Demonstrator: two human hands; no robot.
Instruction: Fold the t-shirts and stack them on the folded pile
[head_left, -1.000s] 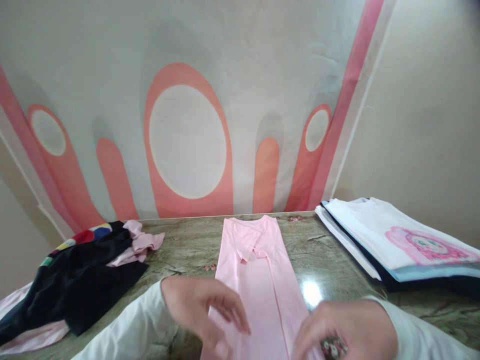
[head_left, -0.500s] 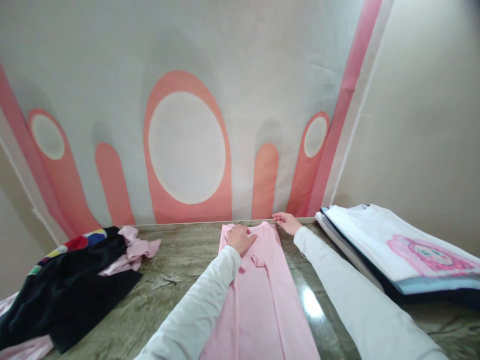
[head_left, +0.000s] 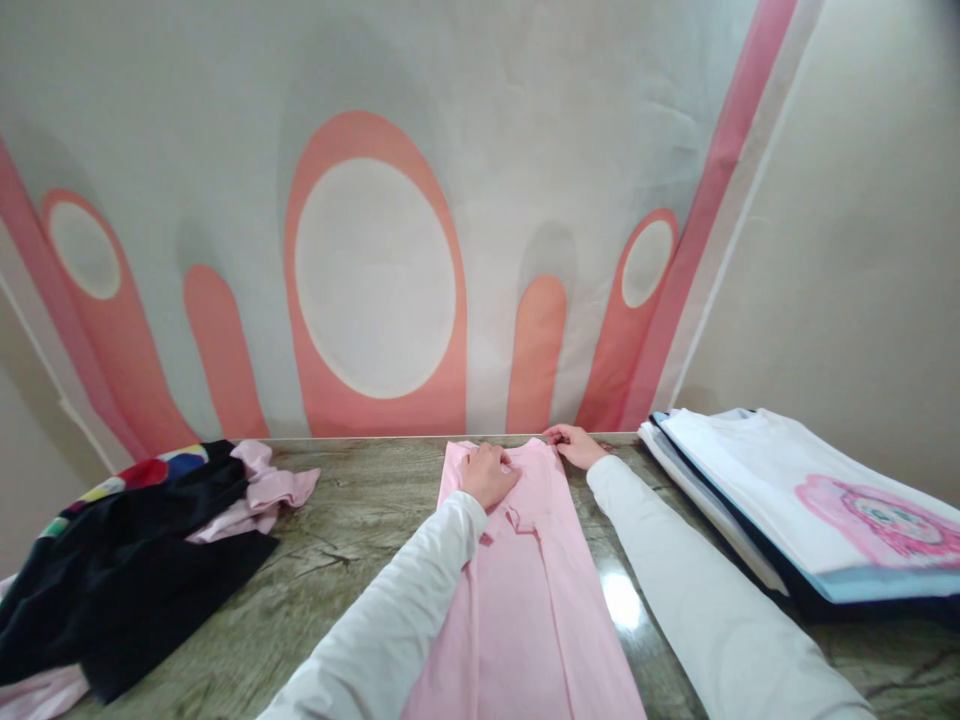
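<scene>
Pink garment (head_left: 517,610) lying lengthwise on the wood-grained table (head_left: 345,590) in front of you, collar end toward the wall (head_left: 487,340). Judging by its layout, the 2 side panels are already turned inward, leaving a long, narrow strip; no crosswise fold is visible. Your left hand (head_left: 489,474) rests on the upper part, fingers curled; whether they pinch cloth cannot be told. Your right hand (head_left: 576,446) is at the upper right corner, fingers partly bent; whether it grips the edge is likewise unclear. The flat stack of garments (head_left: 757,470) to your right appears finished, whereas the crumpled black garment (head_left: 150,570) and pink cloth (head_left: 274,490) to your left appear unfolded. Your left hand hides part of the neckline; the frame cuts off the strip's lower end, and the stack's layers are hard to count.
</scene>
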